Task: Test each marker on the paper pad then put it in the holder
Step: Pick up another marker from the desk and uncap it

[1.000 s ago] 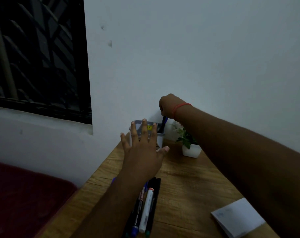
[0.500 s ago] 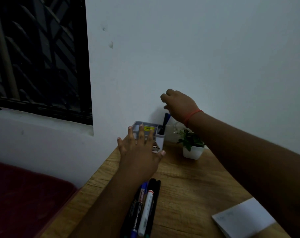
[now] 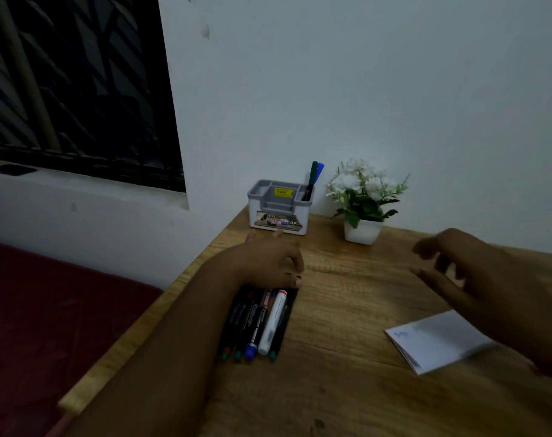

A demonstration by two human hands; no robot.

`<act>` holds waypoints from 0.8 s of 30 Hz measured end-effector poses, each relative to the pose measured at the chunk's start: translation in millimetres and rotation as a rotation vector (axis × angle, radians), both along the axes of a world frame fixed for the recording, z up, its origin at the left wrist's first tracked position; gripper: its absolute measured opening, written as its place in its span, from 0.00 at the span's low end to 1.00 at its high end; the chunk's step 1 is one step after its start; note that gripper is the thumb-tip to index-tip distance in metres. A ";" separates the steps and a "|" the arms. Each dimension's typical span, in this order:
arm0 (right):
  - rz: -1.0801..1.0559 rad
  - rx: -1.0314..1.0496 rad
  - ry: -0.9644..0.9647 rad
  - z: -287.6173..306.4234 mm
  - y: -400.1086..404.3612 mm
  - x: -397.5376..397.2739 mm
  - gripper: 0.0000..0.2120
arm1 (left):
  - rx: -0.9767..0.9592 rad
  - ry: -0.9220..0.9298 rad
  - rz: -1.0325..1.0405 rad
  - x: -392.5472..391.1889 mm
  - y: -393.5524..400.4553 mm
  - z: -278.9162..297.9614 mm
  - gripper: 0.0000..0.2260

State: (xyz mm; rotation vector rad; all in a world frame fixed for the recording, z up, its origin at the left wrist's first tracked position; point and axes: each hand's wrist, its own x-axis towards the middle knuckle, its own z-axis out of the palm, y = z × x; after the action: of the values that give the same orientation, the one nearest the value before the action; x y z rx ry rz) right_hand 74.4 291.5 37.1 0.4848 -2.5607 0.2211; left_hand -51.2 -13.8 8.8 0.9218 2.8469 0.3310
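A grey and white holder (image 3: 279, 207) stands at the desk's far edge by the wall, with a green and a blue marker (image 3: 314, 179) upright in its right slot. Several markers (image 3: 260, 323) lie side by side on the wood, one of them white. My left hand (image 3: 270, 263) rests over their far ends, fingers curled down onto them; whether it grips one is unclear. My right hand (image 3: 476, 272) hovers blurred above the white paper pad (image 3: 432, 343), fingers loosely spread and holding nothing.
A small white pot of white flowers (image 3: 363, 200) stands right of the holder. The wooden desk (image 3: 347, 389) ends at a left edge beside a dark red surface (image 3: 47, 310). A barred window (image 3: 73, 83) is at upper left.
My right hand let go of the blue marker in the holder and drew back right, over the pad. My left hand pulled back from the holder onto the row of markers.
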 end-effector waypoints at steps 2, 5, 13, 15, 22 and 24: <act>-0.027 -0.018 -0.044 -7.0 18.9 13.1 0.13 | -0.012 0.029 0.007 0.5 5.2 -1.9 0.14; -0.045 -0.054 -0.095 -12.4 34.2 25.5 0.15 | 0.000 0.048 0.032 -0.6 13.2 -5.3 0.14; -0.070 -0.056 -0.193 -17.8 25.7 31.1 0.25 | -0.050 0.170 0.064 12.2 54.0 -9.2 0.13; -0.073 -0.039 -0.230 -19.6 23.8 32.0 0.30 | -0.052 0.199 0.101 16.8 64.2 -9.7 0.10; -0.036 0.019 -0.264 -26.8 21.5 29.7 0.22 | 0.084 0.248 0.151 30.8 87.5 -4.6 0.03; -0.032 0.014 -0.257 -28.3 21.7 29.8 0.17 | 0.207 0.217 0.183 29.7 91.5 2.0 0.03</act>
State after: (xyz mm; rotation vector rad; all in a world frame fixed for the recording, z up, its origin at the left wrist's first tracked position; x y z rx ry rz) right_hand 104.2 313.2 8.9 0.4445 -2.8198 0.2691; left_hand -21.5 77.7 10.8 0.7731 3.1534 0.5888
